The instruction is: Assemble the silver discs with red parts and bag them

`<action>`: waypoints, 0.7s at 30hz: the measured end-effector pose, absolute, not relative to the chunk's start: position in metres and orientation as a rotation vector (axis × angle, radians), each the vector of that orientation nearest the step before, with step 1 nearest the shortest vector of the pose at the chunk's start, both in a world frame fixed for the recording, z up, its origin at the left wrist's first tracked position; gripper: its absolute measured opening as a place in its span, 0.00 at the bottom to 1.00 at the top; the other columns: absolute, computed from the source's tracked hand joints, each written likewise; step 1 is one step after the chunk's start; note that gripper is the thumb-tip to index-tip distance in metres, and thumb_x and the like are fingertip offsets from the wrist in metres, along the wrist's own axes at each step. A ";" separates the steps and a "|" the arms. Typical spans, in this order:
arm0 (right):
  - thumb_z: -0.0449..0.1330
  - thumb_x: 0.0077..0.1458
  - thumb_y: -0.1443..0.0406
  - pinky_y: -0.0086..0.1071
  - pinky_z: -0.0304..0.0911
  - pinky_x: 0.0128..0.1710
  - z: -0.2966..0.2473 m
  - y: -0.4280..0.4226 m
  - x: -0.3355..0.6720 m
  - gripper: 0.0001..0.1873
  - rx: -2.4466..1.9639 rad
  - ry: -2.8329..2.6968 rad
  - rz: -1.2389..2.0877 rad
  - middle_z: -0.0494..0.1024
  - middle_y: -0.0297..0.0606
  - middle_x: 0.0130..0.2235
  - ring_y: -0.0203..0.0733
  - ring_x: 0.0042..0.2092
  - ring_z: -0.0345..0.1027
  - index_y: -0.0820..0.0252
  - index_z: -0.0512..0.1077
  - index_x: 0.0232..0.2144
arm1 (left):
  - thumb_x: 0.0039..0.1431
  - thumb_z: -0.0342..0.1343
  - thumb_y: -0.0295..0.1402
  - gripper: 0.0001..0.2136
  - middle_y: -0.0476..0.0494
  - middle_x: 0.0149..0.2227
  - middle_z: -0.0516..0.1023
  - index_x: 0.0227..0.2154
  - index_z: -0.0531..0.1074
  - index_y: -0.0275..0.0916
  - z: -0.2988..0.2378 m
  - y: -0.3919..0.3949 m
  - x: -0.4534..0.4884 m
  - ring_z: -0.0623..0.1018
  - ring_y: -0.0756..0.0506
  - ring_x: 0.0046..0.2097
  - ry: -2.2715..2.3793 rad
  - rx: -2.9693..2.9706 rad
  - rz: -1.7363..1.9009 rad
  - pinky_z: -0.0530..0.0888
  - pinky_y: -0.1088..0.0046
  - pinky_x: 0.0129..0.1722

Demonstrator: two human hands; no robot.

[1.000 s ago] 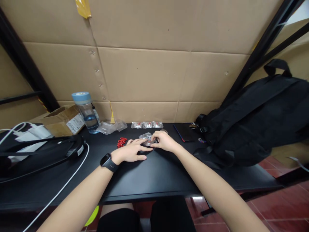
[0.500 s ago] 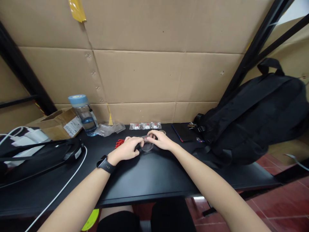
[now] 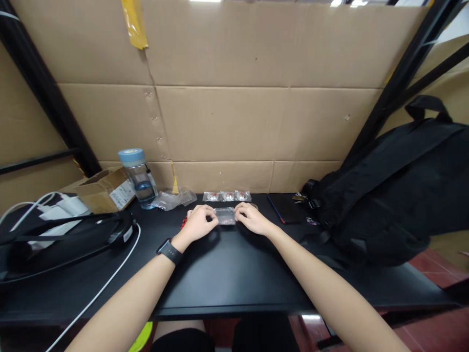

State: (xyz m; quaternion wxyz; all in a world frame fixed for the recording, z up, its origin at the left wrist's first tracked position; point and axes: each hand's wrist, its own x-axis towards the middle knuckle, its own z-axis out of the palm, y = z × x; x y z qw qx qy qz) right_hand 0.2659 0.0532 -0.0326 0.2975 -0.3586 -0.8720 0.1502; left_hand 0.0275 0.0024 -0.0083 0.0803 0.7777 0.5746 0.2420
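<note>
My left hand (image 3: 199, 223) and my right hand (image 3: 249, 218) pinch the two ends of a small clear plastic bag (image 3: 224, 215), holding it stretched between them just above the black table (image 3: 227, 274). The fingers of both hands are curled closed on the bag's edges. A black watch sits on my left wrist. Small red pieces (image 3: 182, 224) lie on the table just left of my left hand, mostly hidden by it. A row of three small filled bags (image 3: 227, 196) lies behind the hands by the cardboard wall.
A blue-capped water bottle (image 3: 140, 178), an open cardboard box (image 3: 104, 188) and crumpled clear bags (image 3: 172, 199) stand at the back left. A black bag with a white cable (image 3: 66, 237) lies left. A dark phone (image 3: 287, 208) and large black backpack (image 3: 395, 190) fill the right.
Both hands lifted the clear bag off the table and drew apart, stretching it flat between them. The camera view tilted down slightly.
</note>
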 end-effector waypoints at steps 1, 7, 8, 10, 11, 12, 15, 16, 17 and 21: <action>0.56 0.66 0.64 0.37 0.62 0.50 -0.032 0.052 0.265 0.17 -0.998 -2.304 0.391 0.77 0.39 0.41 0.42 0.44 0.70 0.59 0.73 0.24 | 0.59 0.57 0.38 0.10 0.49 0.46 0.81 0.25 0.78 0.44 -0.009 0.002 0.027 0.73 0.39 0.54 1.739 2.317 0.722 0.63 0.59 0.52; 0.56 0.66 0.59 0.33 0.62 0.40 -0.015 0.034 0.260 0.18 -0.962 -2.219 0.301 0.74 0.36 0.32 0.40 0.36 0.68 0.58 0.71 0.24 | 0.58 0.60 0.45 0.11 0.44 0.42 0.80 0.37 0.73 0.43 -0.016 -0.001 0.029 0.74 0.37 0.50 1.916 2.350 0.824 0.62 0.59 0.48; 0.59 0.64 0.60 0.33 0.63 0.42 -0.012 0.030 0.259 0.13 -0.881 -2.253 0.315 0.75 0.36 0.34 0.40 0.38 0.69 0.58 0.73 0.28 | 0.59 0.61 0.44 0.12 0.44 0.44 0.80 0.39 0.72 0.43 -0.016 -0.001 0.030 0.74 0.37 0.50 1.903 2.363 0.847 0.62 0.59 0.48; 0.66 0.57 0.60 0.35 0.64 0.47 -0.011 0.023 0.256 0.07 -0.789 -2.351 0.309 0.77 0.38 0.41 0.43 0.44 0.70 0.56 0.75 0.36 | 0.60 0.60 0.42 0.12 0.45 0.47 0.79 0.43 0.71 0.45 -0.014 -0.003 0.029 0.73 0.39 0.52 1.806 2.420 0.863 0.62 0.60 0.49; 0.69 0.54 0.61 0.37 0.64 0.49 -0.012 0.020 0.255 0.11 -0.794 -2.401 0.289 0.77 0.38 0.44 0.45 0.47 0.69 0.55 0.76 0.40 | 0.62 0.58 0.42 0.11 0.46 0.48 0.79 0.44 0.71 0.46 -0.013 -0.003 0.029 0.73 0.39 0.53 1.734 2.453 0.852 0.61 0.61 0.49; 0.70 0.53 0.62 0.39 0.63 0.51 -0.014 0.019 0.253 0.14 -0.826 -2.441 0.261 0.77 0.39 0.45 0.46 0.48 0.69 0.54 0.75 0.42 | 0.62 0.58 0.43 0.12 0.46 0.48 0.79 0.45 0.70 0.47 -0.012 -0.004 0.028 0.73 0.40 0.54 1.663 2.475 0.830 0.61 0.61 0.50; 0.65 0.57 0.66 0.42 0.63 0.51 -0.022 0.019 0.250 0.16 -0.944 -2.473 0.241 0.79 0.40 0.46 0.48 0.48 0.69 0.54 0.73 0.48 | 0.57 0.62 0.45 0.23 0.48 0.46 0.80 0.55 0.66 0.51 -0.012 -0.005 0.025 0.74 0.39 0.54 1.525 2.469 0.727 0.60 0.60 0.52; 0.63 0.59 0.66 0.43 0.63 0.51 -0.025 0.021 0.250 0.17 -0.962 -2.452 0.275 0.79 0.40 0.46 0.48 0.49 0.70 0.53 0.71 0.50 | 0.55 0.64 0.44 0.29 0.48 0.46 0.81 0.58 0.63 0.52 -0.013 -0.005 0.024 0.75 0.39 0.54 1.513 2.451 0.699 0.59 0.60 0.53; 0.62 0.60 0.66 0.42 0.63 0.51 -0.027 0.022 0.250 0.18 -0.968 -2.419 0.330 0.80 0.40 0.46 0.47 0.49 0.71 0.53 0.69 0.53 | 0.54 0.65 0.42 0.34 0.48 0.47 0.81 0.62 0.59 0.53 -0.015 -0.004 0.023 0.75 0.39 0.53 1.512 2.432 0.680 0.59 0.59 0.53; 0.58 0.62 0.64 0.38 0.65 0.47 -0.029 0.030 0.251 0.18 -0.952 -2.221 0.642 0.81 0.38 0.43 0.43 0.44 0.74 0.54 0.65 0.55 | 0.60 0.56 0.32 0.32 0.48 0.44 0.83 0.65 0.52 0.51 -0.019 0.002 0.022 0.78 0.41 0.52 1.565 2.380 0.735 0.59 0.58 0.54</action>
